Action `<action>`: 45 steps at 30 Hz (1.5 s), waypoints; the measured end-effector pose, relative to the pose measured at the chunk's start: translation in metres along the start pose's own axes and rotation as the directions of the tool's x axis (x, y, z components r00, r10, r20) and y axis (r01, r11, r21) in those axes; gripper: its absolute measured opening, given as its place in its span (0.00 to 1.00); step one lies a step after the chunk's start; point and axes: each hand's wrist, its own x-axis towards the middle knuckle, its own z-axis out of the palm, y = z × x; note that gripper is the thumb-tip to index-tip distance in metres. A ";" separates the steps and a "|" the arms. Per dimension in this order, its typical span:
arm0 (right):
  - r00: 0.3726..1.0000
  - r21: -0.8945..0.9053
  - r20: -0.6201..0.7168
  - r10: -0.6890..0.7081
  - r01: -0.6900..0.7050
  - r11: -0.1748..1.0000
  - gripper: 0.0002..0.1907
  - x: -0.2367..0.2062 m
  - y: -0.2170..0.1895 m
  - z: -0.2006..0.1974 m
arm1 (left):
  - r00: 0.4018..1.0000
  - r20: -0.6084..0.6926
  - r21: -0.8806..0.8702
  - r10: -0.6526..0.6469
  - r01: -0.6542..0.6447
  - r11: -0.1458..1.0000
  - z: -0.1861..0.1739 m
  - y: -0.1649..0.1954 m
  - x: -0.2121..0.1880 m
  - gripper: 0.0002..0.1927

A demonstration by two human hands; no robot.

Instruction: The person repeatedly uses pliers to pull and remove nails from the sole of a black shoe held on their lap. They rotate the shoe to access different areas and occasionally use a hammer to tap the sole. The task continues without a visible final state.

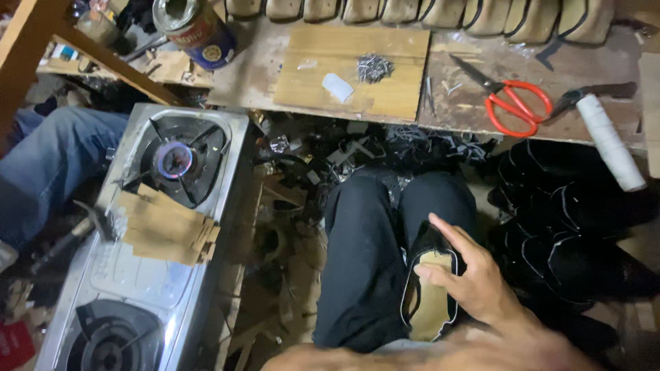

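My right hand (474,275) rests on a black shoe upper with a tan insole (430,309), which lies sole-up on my right thigh. Its thumb presses on the insole and its fingers curl over the shoe's far edge. My legs in black trousers (364,261) fill the lower middle. A blurred bare forearm (330,358) crosses the bottom edge; my left hand itself is out of view.
To the left stands a steel gas stove (227,178) with a lit burner (175,161), tan cut pieces (168,227) and a hammer (89,223). The bench holds red-handled scissors (515,103), a white roll (612,144), nails (375,67) and a tin can (196,31). Another person's jeans-clad leg (48,165) is at left. Black uppers (570,220) are piled at right.
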 end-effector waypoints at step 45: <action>0.935 -0.422 0.038 -0.353 0.335 0.842 0.10 -0.020 0.001 -0.042 | 0.578 -0.470 0.177 -0.667 0.802 0.571 -0.011 -0.137 -0.058 0.34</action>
